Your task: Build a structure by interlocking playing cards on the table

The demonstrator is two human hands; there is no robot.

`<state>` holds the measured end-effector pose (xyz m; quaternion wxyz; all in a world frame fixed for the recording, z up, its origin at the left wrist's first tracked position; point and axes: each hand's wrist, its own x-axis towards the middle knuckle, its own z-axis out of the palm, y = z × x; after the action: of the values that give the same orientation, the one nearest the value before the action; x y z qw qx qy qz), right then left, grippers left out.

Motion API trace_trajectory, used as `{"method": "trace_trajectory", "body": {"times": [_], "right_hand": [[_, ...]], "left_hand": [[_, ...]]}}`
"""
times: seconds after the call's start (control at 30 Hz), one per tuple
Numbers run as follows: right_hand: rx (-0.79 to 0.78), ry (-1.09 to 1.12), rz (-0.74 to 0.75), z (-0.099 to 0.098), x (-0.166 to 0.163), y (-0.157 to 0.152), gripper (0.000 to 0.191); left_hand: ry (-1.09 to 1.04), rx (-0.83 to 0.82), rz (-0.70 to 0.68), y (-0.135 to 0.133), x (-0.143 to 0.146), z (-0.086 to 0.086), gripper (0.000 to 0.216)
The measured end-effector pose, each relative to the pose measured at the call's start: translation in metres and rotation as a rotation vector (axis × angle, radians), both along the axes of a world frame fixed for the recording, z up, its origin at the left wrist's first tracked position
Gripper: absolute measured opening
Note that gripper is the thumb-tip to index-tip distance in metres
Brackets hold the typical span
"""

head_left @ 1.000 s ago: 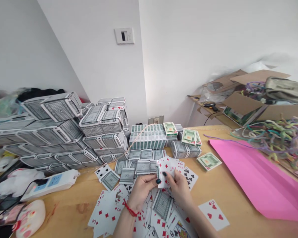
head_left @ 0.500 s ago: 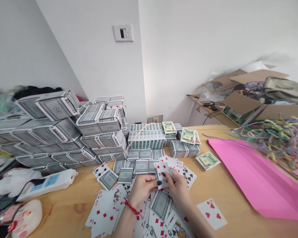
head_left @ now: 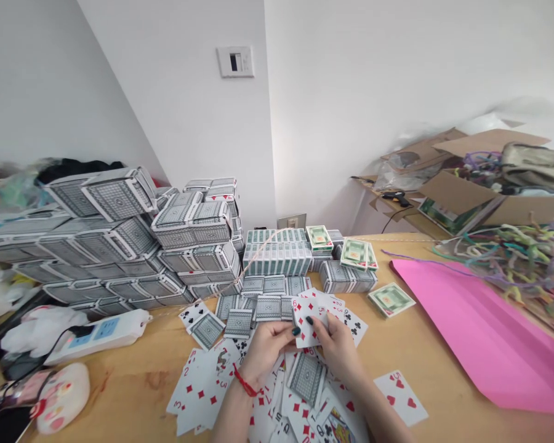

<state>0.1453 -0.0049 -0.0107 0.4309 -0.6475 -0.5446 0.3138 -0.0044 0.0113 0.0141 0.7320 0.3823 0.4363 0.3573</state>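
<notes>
My right hand (head_left: 338, 346) grips playing cards (head_left: 305, 335), red diamonds facing up, with the thumb laid across the front one. At their lower left edge, my left hand (head_left: 264, 349) is closed, thumb and fingers pinched on the same cards. Beneath both hands spread loose playing cards (head_left: 198, 391), some face up, with one grey-backed card (head_left: 306, 376) near the wrists. Just beyond the hands lie small grey-backed folded card pieces (head_left: 238, 323). A five of hearts (head_left: 401, 397) rests apart on the right.
Blocks built of grey-backed cards (head_left: 115, 243) are piled at the left and back. Green card boxes (head_left: 391, 299) and pink paper (head_left: 484, 338) lie to the right. A white power strip (head_left: 104, 335) and a plush toy (head_left: 64, 394) are at left; tangled pipe cleaners (head_left: 521, 264) at far right.
The held cards have turned slightly, so the front six of diamonds shows more fully. Both hands stay close together at them. The whole view has shifted a little.
</notes>
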Motion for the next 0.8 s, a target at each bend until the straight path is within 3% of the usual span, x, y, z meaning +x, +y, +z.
{"method": "trace_trajectory", "body": {"times": [0.17, 0.4, 0.6, 0.8], "right_hand": [[-0.015, 0.049, 0.018, -0.001, 0.0, 0.0, 0.041], [0.005, 0.072, 0.058, 0.004, -0.002, -0.002, 0.039], [0.026, 0.056, 0.049, 0.009, -0.003, -0.005, 0.038], [0.016, -0.014, 0.041, 0.001, -0.001, -0.002, 0.036]], "left_hand": [[-0.17, -0.059, 0.019, 0.002, -0.006, -0.003, 0.031], [-0.223, -0.09, -0.031, 0.003, -0.01, -0.004, 0.024], [-0.159, -0.075, -0.027, 0.003, -0.009, 0.0, 0.024], [0.044, -0.008, 0.052, 0.002, 0.002, -0.003, 0.025]]}}
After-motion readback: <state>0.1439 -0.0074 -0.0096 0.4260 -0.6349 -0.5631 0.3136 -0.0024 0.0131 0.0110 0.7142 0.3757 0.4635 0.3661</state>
